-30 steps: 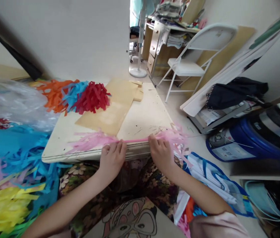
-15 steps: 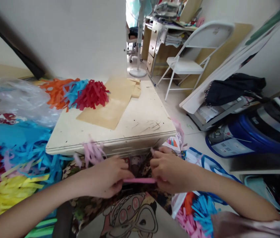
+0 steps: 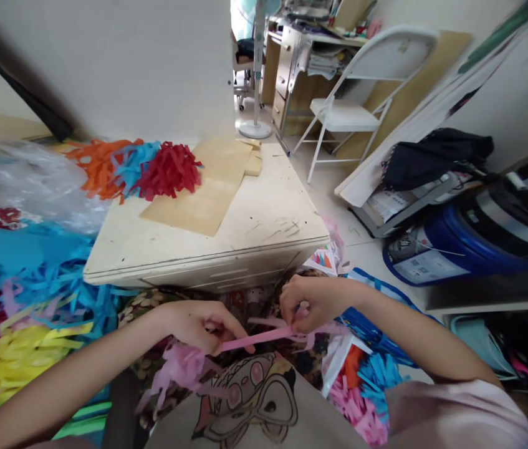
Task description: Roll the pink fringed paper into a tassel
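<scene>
Pink paper strip [image 3: 257, 338] level, left hand [image 3: 198, 324] to right hand [image 3: 313, 302]

Pink fringed paper strip [image 3: 257, 337]; red paper fringe [image 3: 168, 171]; cream table [image 3: 264, 240].

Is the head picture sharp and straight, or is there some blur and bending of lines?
Head view: soft, even daylight with no hard shadows or glare. Both hands, left and right, and the pink strip look slightly soft. The wide lens bends the table edge and stretches the corners.

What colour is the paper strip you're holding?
Pink: the fringed paper strip stretches between left hand and right hand, head view.
</scene>
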Demonstrator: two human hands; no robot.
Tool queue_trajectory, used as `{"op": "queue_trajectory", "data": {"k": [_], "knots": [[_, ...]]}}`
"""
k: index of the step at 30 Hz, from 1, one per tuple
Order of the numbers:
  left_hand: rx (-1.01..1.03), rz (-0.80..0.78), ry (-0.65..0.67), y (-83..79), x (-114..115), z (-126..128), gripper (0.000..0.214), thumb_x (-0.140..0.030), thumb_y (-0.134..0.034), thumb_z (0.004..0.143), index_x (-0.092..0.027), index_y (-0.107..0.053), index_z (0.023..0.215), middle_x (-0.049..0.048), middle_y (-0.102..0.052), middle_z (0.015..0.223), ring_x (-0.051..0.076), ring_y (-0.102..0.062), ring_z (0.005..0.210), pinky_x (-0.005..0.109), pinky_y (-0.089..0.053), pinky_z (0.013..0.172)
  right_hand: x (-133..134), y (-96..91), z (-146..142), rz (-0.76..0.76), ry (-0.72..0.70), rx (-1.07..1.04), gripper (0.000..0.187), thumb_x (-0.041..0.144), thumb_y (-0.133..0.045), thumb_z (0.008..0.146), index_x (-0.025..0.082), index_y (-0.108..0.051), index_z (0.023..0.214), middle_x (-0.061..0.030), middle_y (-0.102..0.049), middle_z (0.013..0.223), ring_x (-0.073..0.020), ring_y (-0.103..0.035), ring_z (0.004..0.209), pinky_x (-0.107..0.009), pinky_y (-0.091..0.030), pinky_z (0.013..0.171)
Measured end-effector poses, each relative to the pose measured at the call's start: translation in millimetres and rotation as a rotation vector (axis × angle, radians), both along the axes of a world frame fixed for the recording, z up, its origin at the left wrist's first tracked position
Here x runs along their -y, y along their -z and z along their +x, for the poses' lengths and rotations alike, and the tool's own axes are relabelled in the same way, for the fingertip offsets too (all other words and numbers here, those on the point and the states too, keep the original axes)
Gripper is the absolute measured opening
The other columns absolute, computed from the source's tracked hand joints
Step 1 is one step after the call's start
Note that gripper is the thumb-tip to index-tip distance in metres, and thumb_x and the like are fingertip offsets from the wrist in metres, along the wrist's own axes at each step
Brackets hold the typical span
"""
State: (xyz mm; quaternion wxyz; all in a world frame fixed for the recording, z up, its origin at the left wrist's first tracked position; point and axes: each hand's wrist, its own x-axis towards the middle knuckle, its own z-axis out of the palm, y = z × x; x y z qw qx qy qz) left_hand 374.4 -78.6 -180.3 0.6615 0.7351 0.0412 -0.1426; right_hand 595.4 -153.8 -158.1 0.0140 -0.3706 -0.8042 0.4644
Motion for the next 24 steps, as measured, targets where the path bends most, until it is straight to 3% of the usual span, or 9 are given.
{"op": "queue_trajectory", "data": {"k": [3, 6, 9, 15, 19, 24], "knots": [[-0.143, -0.105, 0.085, 1.3, 5.9, -2.3, 0.051, -0.009, -0.045, 0.051, -0.015, -0.057, 0.1, -0.0043, -0.043, 0.051, 0.006, -0.035, 0.045, 0.015, -0.026, 0.037, -1.8, 1.0, -4.9, -0.006, -0.027, 0.039, 0.014, 0.018, -0.051, 0.063, 0.013, -0.063, 0.069, -0.001, -0.059, 0.066, -0.0074, -0.05, 0.06, -0.018, -0.038, 0.058], [-0.158, -0.145, 0.101, -1.5, 10.0, -4.3, 0.052, -0.007, -0.046, 0.05, -0.016, -0.058, 0.1, -0.0042, -0.043, 0.051, 0.006, -0.037, 0.046, 0.015, -0.027, 0.038, -3.4, 1.5, -10.6, -0.009, -0.05, 0.043, 0.016, 0.019, -0.051, 0.064, 0.014, -0.063, 0.075, -0.0002, -0.059, 0.065, -0.007, -0.05, 0.06, -0.018, -0.037, 0.059], [-0.157, -0.198, 0.078, -5.8, 10.4, -7.2, 0.056, -0.004, -0.044, 0.049, -0.02, -0.057, 0.101, -0.0047, -0.043, 0.049, 0.006, -0.036, 0.045, 0.014, -0.027, 0.037, -4.6, -1.3, -14.7, 0.007, -0.066, 0.012, 0.021, 0.018, -0.051, 0.066, 0.016, -0.061, 0.084, 0.0009, -0.058, 0.068, -0.007, -0.05, 0.062, -0.018, -0.037, 0.062], [-0.181, -0.337, -0.011, -10.6, 6.7, -11.6, 0.059, -0.003, -0.041, 0.046, -0.021, -0.058, 0.099, -0.0063, -0.04, 0.045, 0.004, -0.029, 0.039, 0.013, -0.023, 0.034, -6.2, -9.4, -20.6, 0.061, -0.057, -0.038, 0.02, 0.008, -0.045, 0.065, 0.013, -0.059, 0.079, 0.0004, -0.058, 0.068, -0.0073, -0.049, 0.065, -0.021, -0.036, 0.069], [-0.172, -0.347, -0.029, -8.9, 5.4, -12.2, 0.059, -0.004, -0.041, 0.045, -0.021, -0.059, 0.098, -0.0069, -0.039, 0.044, 0.004, -0.025, 0.039, 0.014, -0.021, 0.034, -6.5, -9.5, -23.1, 0.027, -0.039, -0.075, 0.017, 0.017, -0.044, 0.073, 0.013, -0.059, 0.082, -0.0009, -0.06, 0.069, -0.0078, -0.051, 0.067, -0.021, -0.037, 0.068], [-0.147, -0.289, -0.059, -7.8, 4.5, -14.4, 0.053, -0.007, -0.043, 0.045, -0.02, -0.062, 0.093, -0.0051, -0.042, 0.046, 0.006, -0.029, 0.044, 0.016, -0.021, 0.036, -7.3, -9.0, -25.2, -0.009, -0.022, -0.073, 0.014, 0.019, -0.049, 0.072, 0.013, -0.058, 0.08, -0.0015, -0.06, 0.07, -0.0075, -0.05, 0.065, -0.021, -0.038, 0.065]]}}
